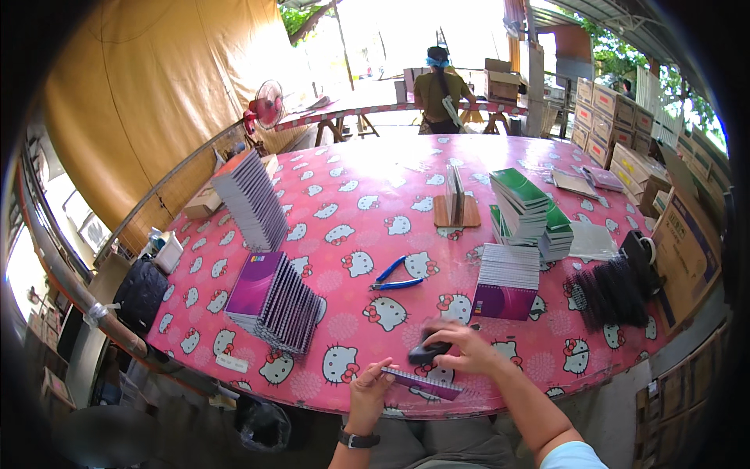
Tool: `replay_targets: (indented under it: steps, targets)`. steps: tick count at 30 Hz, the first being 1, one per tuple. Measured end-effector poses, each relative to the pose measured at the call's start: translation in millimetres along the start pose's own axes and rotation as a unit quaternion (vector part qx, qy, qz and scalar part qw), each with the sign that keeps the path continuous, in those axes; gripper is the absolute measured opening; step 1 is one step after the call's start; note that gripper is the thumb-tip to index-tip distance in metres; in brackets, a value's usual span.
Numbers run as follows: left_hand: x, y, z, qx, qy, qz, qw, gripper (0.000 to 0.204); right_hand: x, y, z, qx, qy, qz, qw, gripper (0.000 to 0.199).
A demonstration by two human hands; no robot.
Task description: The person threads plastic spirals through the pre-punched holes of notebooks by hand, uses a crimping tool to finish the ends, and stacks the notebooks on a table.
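**Purple booklet pinched at its 9 o'clock end**

Twelve o'clock points straight away from the person, with the booklet at the dial's centre. It is above the near edge of the pink patterned table, slanting from between 9 and 10 to between 3 and 4. The left hand sits at 9 o'clock, its thumb and fingers closed on that end; the opposite end juts clear of the grip.

The right hand is between 1 and 2, its fingers bent around a dark object just beyond the booklet at 12. Blur hides what this object is, how tight the hold is and whether it touches the booklet.

Farther out, blue-handled pliers lie between 11 and 12, handles spread. A purple-topped stack stands at 10. Toward 1 comes a pale stack with a purple front, with green-covered books beyond it. A pile of black spines lies at 2.
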State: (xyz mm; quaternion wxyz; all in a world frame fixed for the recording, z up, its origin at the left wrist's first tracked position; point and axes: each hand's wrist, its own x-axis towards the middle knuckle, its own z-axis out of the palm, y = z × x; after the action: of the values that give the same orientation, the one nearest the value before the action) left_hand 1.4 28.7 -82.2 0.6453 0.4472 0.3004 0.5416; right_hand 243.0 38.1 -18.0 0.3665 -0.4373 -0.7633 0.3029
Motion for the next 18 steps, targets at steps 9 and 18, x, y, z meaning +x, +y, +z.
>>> replay_targets:
  steps: [9, 18]
  targets:
    - [-8.3, 43.8, 39.0, 0.047, -0.016, 0.059, 0.997, 0.02, -7.3, -75.1, 22.8, -0.066, 0.098, -0.109, 0.987, 0.029]
    - [-21.8, 71.8, 33.6, 0.138, 0.031, 0.148, 0.979, 0.016, 4.2, -98.1, 39.7, 0.011, 0.114, -0.117, 0.986, 0.021]
